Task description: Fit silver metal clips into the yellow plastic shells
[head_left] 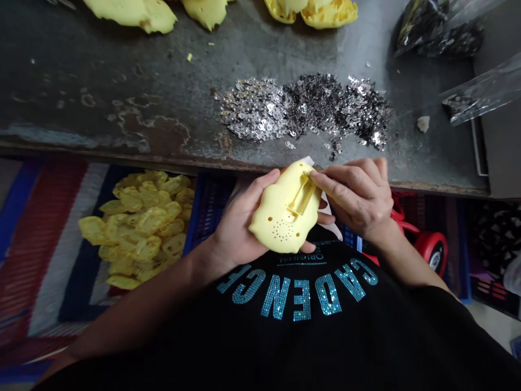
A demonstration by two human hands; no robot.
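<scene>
A yellow plastic toy shell [271,203] lies in my left hand [244,222], which is wrapped round its left side and underside. The shell has a rectangular battery compartment [303,195], several screw holes and a ring of small speaker holes. At the upper end of that compartment, the fingertips of my right hand [358,193] are pressed together on a small piece too hidden to make out clearly. Just beyond my hands, small shiny metal contact plates [258,108] lie heaped on the worktable, with darker ones [315,106] beside them.
More yellow shells [329,13] sit along the table's [122,70] far side. Plastic bags of metal parts [443,32] stand at the right. Below the table edge, yellow plastic parts [142,222] are piled at left, and a red round object [431,252] is at right.
</scene>
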